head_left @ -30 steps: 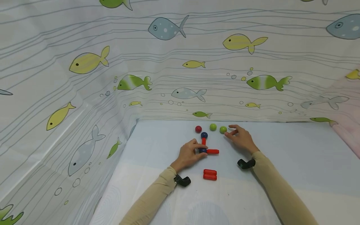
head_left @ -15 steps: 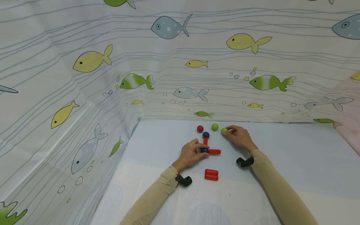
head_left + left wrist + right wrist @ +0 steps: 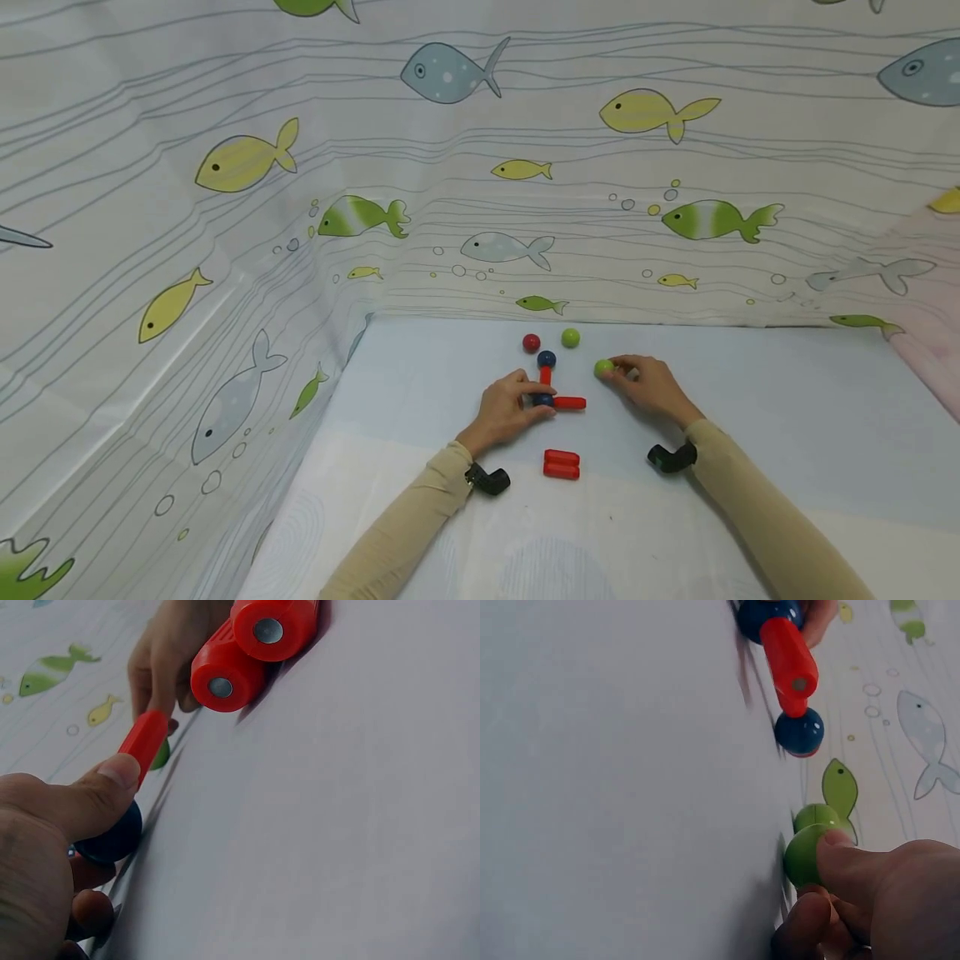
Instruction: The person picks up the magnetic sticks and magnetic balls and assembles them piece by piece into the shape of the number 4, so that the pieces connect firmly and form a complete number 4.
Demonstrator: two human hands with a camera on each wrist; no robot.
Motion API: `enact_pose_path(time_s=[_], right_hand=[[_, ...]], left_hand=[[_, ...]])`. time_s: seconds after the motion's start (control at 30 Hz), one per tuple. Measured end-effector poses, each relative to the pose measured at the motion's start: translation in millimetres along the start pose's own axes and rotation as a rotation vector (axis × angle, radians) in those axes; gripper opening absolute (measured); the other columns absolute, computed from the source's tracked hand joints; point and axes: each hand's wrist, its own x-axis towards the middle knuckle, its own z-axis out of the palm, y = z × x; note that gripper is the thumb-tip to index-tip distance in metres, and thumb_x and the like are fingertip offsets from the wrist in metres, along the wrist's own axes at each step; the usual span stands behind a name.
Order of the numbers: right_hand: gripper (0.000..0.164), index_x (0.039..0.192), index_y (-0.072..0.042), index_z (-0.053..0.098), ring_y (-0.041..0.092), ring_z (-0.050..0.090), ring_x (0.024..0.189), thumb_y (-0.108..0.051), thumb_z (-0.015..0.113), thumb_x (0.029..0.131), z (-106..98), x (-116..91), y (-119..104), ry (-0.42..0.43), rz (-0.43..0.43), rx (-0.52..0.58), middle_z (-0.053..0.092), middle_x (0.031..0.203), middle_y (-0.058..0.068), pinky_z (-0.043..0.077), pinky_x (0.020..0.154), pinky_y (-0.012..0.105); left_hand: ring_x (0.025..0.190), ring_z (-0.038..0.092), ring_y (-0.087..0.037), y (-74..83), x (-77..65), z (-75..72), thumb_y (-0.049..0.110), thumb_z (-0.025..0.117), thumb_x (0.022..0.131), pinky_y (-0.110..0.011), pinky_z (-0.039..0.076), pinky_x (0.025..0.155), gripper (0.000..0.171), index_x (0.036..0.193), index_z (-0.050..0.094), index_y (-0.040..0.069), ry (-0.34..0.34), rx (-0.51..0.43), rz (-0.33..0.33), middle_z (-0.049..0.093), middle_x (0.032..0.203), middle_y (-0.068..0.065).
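Observation:
My left hand pinches a dark blue ball between thumb and fingers. From that ball one red rod points right, and a second red rod runs away to another blue ball, forming an L. In the left wrist view the thumb lies by the rod's near end and hides part of the blue ball. My right hand pinches a green ball, right of the L and apart from it. The right wrist view shows thumb and fingers on the green ball.
Two loose red rods lie side by side nearer me, with metal discs on their ends. At the back rest a red ball and another green ball. A fish-patterned curtain rises behind the white table.
My right hand has taken hold of the right-hand green ball and brought it nearer me and slightly right. The left hand stays on the blue ball.

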Motion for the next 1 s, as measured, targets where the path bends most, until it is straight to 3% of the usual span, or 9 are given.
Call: enact_pose_path(time_s=[0.47, 1.0], right_hand=[[0.038, 0.132, -0.002, 0.071, 0.018, 0.056, 0.085, -0.023, 0.074, 0.101, 7.5, -34.7, -10.0, -0.025, -0.035, 0.028, 0.068, 0.097, 0.003, 0.047, 0.07, 0.028], [0.034, 0.127, -0.003, 0.074, 0.011, 0.054, 0.078, -0.021, 0.078, 0.098, 15.7, -46.4, -16.1, -0.019, -0.129, 0.047, 0.068, 0.093, -0.003, 0.045, 0.067, 0.024]], left_hand=[[0.069, 0.045, -0.005, -3.2, 1.2, 3.0, 0.035, 0.089, 0.086, -0.017, 0.035, 0.06, 0.032, 0.115, 0.083, 0.022, 0.019, -0.001, 0.026, 0.059, 0.085, 0.001], [0.069, 0.046, -0.006, -2.1, 1.8, 2.8, 0.034, 0.089, 0.086, -0.016, 0.034, 0.061, 0.032, 0.116, 0.083, 0.021, 0.022, -0.007, 0.02, 0.06, 0.085, -0.001]])
